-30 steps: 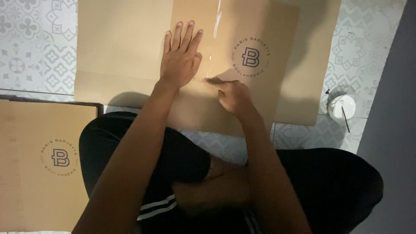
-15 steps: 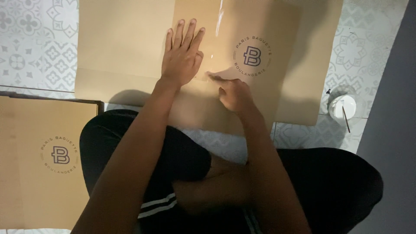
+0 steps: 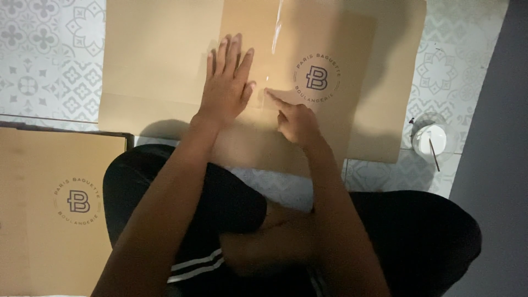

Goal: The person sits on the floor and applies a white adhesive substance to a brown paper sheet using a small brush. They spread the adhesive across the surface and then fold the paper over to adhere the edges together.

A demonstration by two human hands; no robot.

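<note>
Fingers [image 3: 234, 58] flat on smooth cardboard [image 3: 159, 60]

Open tiled floor [image 3: 49, 66] left; tape roll [image 3: 430, 139] right.

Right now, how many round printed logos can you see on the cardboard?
2: one on the flat cardboard sheet beside the right hand, logo; one on the cardboard piece at lower left, logo. Others may be hidden.

Flat tan cardboard sheet [image 3: 165, 66] with a round dark printed logo, spread unfolded across patterned floor tiles. Folded panel lying on top at centre, a glossy strip of clear tape [image 3: 276, 33] running down it.
</note>
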